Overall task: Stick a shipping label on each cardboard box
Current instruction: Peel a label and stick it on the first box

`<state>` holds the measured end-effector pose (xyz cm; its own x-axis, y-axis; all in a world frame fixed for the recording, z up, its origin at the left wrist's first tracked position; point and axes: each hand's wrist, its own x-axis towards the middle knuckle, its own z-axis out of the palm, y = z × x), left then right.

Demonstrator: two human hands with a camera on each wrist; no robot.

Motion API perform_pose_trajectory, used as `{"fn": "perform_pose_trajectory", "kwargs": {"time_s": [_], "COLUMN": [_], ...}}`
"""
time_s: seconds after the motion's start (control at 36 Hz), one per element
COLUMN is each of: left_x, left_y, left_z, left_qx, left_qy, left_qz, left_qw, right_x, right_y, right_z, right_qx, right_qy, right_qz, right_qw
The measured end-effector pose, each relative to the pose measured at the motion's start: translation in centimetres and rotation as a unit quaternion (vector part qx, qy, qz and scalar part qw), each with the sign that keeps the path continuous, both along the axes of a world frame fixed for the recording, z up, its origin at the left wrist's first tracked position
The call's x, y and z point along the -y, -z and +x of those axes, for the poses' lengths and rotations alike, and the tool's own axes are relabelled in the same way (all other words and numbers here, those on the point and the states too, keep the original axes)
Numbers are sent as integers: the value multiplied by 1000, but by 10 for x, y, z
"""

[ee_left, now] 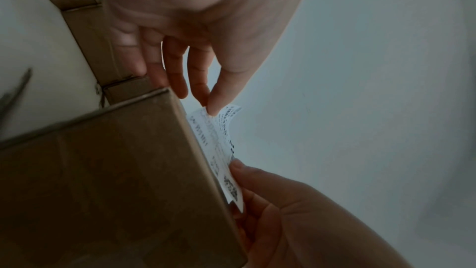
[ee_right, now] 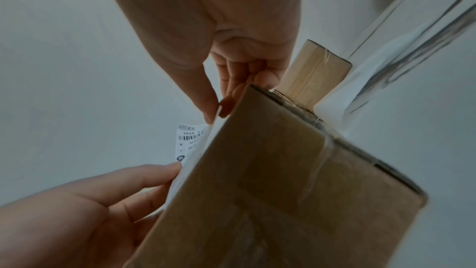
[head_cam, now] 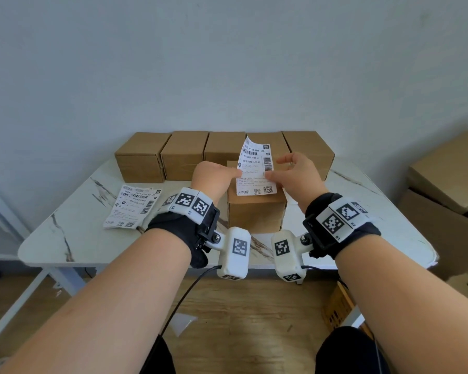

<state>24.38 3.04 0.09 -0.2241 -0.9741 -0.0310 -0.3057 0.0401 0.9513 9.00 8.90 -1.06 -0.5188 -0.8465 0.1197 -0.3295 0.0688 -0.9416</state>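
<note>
Pinched label (head_cam: 256,163) sides in left grip (head_cam: 214,176), right grip (head_cam: 295,171), laying onto near-edge box (head_cam: 256,214); probably needed curled top pressed flat

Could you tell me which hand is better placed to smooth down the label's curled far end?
Probably the right hand: its spread fingers reach beside the label's raised end; the left hand is bunched lower.

your table (head_cam: 73,238) is a white marble-look top with dark veins, on white legs. along its far edge five cardboard boxes (head_cam: 223,147) sit in a row, packed close side by side. a sixth box (head_cam: 256,214) stands on its own just in front of them, nearer you. off to your left, a small fanned pile of shipping labels (head_cam: 133,209) lies flat, print side up.
</note>
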Motion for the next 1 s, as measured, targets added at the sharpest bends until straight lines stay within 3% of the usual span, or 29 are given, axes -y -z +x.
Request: {"fn": "perform_pose_trajectory", "kwargs": {"time_s": [0.58, 1.0], "left_x": [3, 0], "left_y": [21, 29], "left_z": [-1, -4], "left_qx": [10, 102], "left_qy": [-18, -37], "left_qz": [-55, -155], "left_qw": [998, 982], "right_x": [0, 1], "right_y": [5, 11], "right_z": [1, 7], "right_qx": [-84, -171], "right_qy": [-16, 8], "right_qz": [15, 6], "right_qw": [996, 985]}}
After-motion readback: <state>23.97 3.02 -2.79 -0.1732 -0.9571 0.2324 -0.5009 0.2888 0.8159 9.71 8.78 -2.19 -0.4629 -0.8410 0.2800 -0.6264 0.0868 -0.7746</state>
